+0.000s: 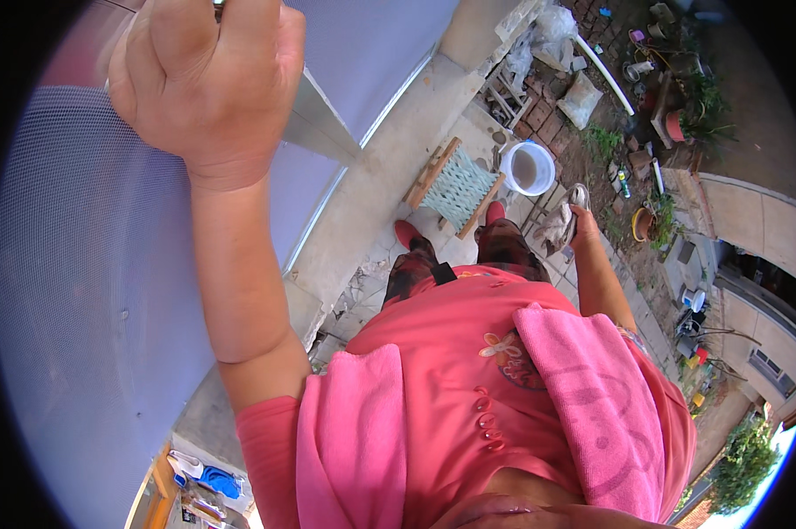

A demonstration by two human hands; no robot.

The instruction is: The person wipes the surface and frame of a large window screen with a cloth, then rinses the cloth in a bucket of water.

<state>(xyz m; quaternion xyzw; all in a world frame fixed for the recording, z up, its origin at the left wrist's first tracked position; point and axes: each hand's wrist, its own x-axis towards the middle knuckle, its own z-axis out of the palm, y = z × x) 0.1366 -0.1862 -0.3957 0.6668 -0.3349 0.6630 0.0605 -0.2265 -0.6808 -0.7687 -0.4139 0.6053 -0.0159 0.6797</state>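
My left hand (pixel 208 88) is raised at the upper left, in front of a mesh screen (pixel 71 247). Its fingers are curled closed, and what they grip is hidden behind the hand. A greyish-white rag (pixel 554 227) hangs bunched in my right hand (pixel 585 227), low at my right side. Beyond that hand stands a white bucket (pixel 528 168) of murky water. Left of the bucket is a low wooden stool (pixel 457 187) with a woven pale-green seat, just past my feet.
A pink towel (pixel 354 432) drapes over my shoulders. A concrete ledge (pixel 389 163) runs beside the screen. Loose bricks (pixel 561 115), a stuffed bag (pixel 580 100), a white pipe (pixel 605 75) and potted plants (pixel 676 125) litter the yard at the right.
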